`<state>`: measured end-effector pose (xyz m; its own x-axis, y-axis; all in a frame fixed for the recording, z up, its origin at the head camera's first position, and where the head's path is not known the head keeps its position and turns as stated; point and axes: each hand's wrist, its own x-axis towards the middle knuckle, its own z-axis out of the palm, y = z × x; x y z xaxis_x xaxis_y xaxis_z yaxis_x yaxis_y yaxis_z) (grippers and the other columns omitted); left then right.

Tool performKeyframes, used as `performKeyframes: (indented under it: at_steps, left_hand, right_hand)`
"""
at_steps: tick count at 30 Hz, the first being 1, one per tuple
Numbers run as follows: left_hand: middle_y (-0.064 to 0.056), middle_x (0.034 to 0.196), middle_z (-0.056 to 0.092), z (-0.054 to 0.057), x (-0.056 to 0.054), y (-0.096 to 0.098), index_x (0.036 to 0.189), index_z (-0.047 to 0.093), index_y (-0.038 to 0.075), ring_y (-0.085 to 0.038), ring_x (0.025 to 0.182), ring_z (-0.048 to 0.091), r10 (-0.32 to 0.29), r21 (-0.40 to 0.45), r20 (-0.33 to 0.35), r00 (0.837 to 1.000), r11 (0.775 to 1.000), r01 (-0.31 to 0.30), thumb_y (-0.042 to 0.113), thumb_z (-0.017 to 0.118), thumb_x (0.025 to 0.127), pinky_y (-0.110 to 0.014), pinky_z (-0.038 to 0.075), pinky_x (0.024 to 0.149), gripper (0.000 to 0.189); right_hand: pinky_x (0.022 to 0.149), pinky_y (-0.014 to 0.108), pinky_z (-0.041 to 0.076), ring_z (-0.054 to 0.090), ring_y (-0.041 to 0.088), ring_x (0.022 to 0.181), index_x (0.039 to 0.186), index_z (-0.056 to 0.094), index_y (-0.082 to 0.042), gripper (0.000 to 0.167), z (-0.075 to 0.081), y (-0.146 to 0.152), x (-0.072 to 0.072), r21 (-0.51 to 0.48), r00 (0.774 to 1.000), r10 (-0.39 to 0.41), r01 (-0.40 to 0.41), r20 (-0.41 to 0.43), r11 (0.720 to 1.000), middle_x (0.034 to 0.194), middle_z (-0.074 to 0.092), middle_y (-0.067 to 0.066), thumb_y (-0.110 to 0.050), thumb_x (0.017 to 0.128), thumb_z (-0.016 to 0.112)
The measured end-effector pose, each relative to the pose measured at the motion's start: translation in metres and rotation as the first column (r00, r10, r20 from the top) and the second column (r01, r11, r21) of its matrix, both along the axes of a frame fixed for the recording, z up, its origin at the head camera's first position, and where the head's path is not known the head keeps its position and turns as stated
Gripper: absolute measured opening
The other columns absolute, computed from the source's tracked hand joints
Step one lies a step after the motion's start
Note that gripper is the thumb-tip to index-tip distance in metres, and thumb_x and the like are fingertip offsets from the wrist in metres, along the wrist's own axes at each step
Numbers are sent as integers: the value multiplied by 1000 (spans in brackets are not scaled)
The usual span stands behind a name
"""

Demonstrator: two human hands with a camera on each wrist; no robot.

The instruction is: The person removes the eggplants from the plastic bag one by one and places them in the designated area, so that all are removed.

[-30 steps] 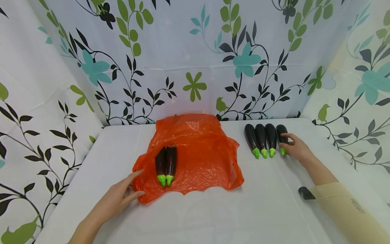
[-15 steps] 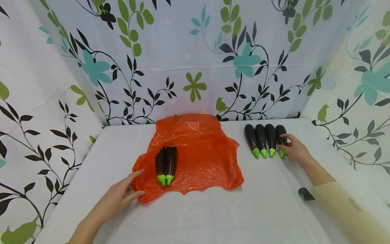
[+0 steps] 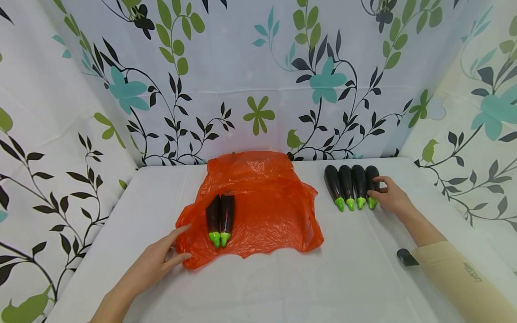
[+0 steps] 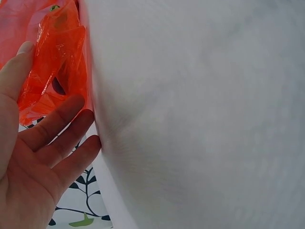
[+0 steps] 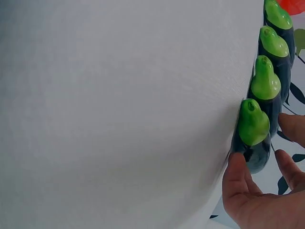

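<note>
A red plastic bag lies spread on the white table, its mouth toward me. Two toy-like eggplants, a left one and a right one, lie side by side at its left, green stems facing me. My left hand rests at the bag's left edge, fingers spread and relaxed. At the back right, several dark eggplants lie in a row. My right hand grips the rightmost eggplant, thumb on one side and fingers on the other, close against its neighbour.
A white cloth covers the table. Leaf-patterned curtains hang behind it and along both sides. A small black device sits by my right sleeve.
My right hand has moved slightly left, and the rightmost eggplant's stem end has swung left toward the row. My left hand and the bag have stayed put.
</note>
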<state>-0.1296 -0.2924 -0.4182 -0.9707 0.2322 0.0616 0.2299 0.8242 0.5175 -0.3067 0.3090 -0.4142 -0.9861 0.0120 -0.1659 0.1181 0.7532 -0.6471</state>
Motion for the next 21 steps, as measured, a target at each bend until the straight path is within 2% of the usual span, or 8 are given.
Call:
performKeyframes:
  at_steps: [4, 12, 21]
  left_hand:
    - [3, 100, 57, 0, 0, 0, 145, 44, 16, -12, 82, 52, 0, 2, 5, 1000, 1000, 0, 45, 70, 87, -27, 48, 70, 70]
    - [2, 103, 58, 0, 0, 1, 144, 45, 15, -13, 83, 52, 2, 6, 12, 1000, 1000, -2, 47, 70, 87, -27, 49, 70, 71]
    - [6, 94, 54, 1, 2, 1, 145, 45, 16, -12, 81, 51, 3, 5, 0, 1000, 1000, -3, 44, 70, 87, -28, 47, 69, 69]
  right_hand:
    - [95, 63, 38, 38, 53, 123, 151, 18, -1, 74, 5, 3, 1, 4, 1000, 1, -1, -12, 1000, 141, 31, 40, -41, 99, 52]
    - [98, 64, 37, 31, 54, 129, 153, 15, 0, 78, 24, -1, 8, -22, 998, 1, -3, -63, 1000, 145, 26, 38, -48, 100, 48]
    - [99, 64, 37, 33, 50, 133, 153, 20, -1, 80, 61, -37, 30, -71, 988, 58, -69, -144, 995, 148, 28, 32, -51, 98, 51]
